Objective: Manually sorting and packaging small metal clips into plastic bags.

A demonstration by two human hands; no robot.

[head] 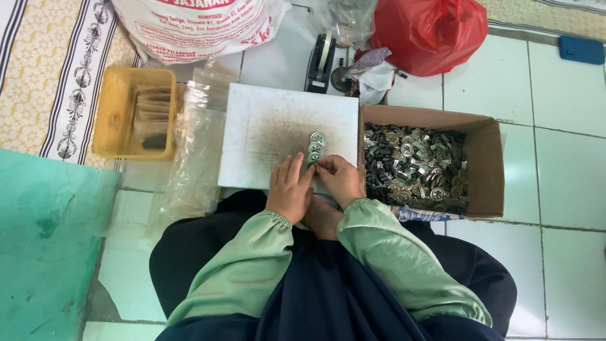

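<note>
Pinching small round silver metal discs (315, 146) in a short row on a white board (265, 126).

Left hand (289, 189) flat, fingers loosely open beside the row; right hand (341, 180) closed on the nearest disc. Probably light, stiff, slippery: best gripped by the rim.

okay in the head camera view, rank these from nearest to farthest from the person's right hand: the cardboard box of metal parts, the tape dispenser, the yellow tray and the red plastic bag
From the right hand:
1. Cardboard box of metal parts, just to its right.
2. Tape dispenser, above the white board.
3. Red plastic bag, top right.
4. Yellow tray, far left.
</note>
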